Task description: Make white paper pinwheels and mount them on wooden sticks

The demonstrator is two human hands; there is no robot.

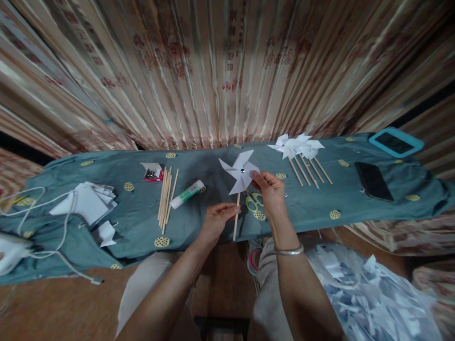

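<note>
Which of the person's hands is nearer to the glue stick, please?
Left. The left hand, on the stick of the pinwheel, is right of the glue stick and nearer the body; the right hand, on a pinwheel blade, is farther right.

See pleated beige curtain [213,57] right behind the table, printed with reddish floral motifs and columns of characters. Dark horizontal bars crossing it low on the left and higher on the right. See teal cloth [309,206] over the tabletop, with yellow pineapple prints, rumpled toward the left end. On its right end: black phone [374,181], lying flat and angled, screen dark. Just beyond, at the back edge: blue-framed tablet [396,142], dark screen too. At far left: white device [13,254], partly out of frame, type unclear. Near it, looping white cable [66,222], plug end past the cloth's front edge. Underneath: brown floor [217,284].
</note>
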